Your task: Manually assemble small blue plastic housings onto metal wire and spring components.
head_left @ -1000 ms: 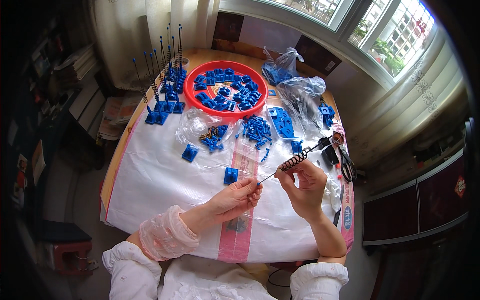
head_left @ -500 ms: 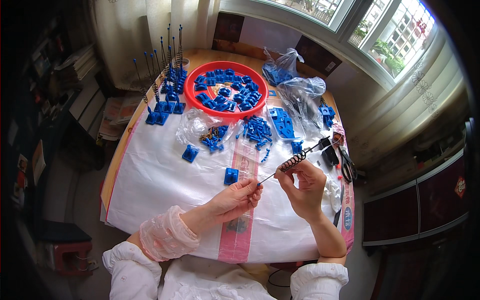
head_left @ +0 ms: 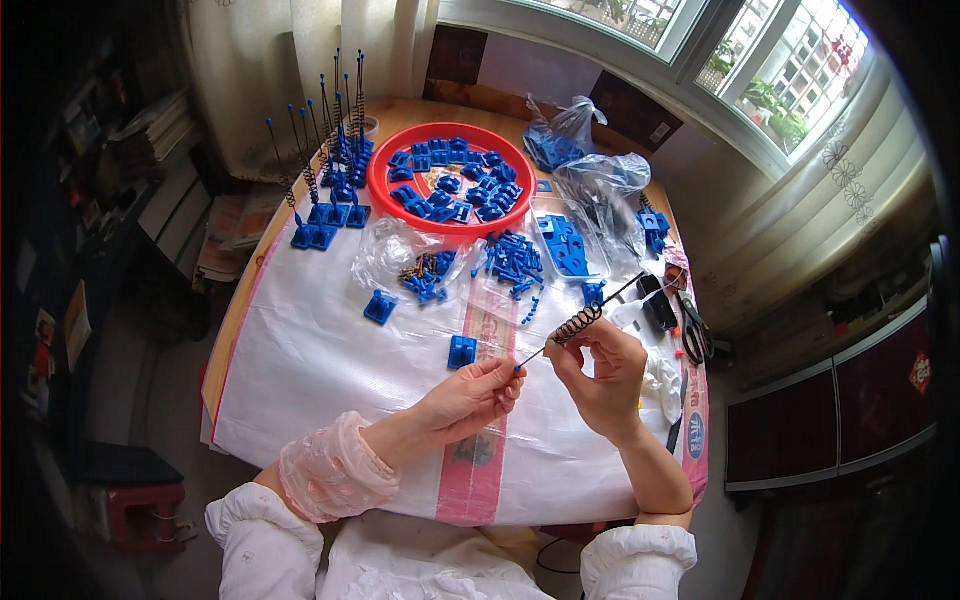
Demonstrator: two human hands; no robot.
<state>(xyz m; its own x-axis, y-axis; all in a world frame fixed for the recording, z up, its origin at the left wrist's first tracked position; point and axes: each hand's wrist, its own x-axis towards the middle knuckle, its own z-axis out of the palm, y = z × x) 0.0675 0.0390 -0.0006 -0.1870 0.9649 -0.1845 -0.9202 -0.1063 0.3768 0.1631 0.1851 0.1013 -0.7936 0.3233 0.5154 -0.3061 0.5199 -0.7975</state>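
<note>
a thin rod (head_left: 590,312) with a dark coil spring (head_left: 577,324) is held above the counter (head_left: 330,370), pinched by the right hand (head_left: 598,372) below the coil; left hand (head_left: 468,398) fingers (head_left: 505,378) are closed at its blue tip, toward eight o'clock. judged light, stiff, slippery; best gripped beside the coil.

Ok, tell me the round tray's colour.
The round tray is red; the head view shows it.

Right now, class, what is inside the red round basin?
The red basin holds a heap of small blue plastic parts. Patches of its floor show between them; anything beneath the heap is covered.
</note>
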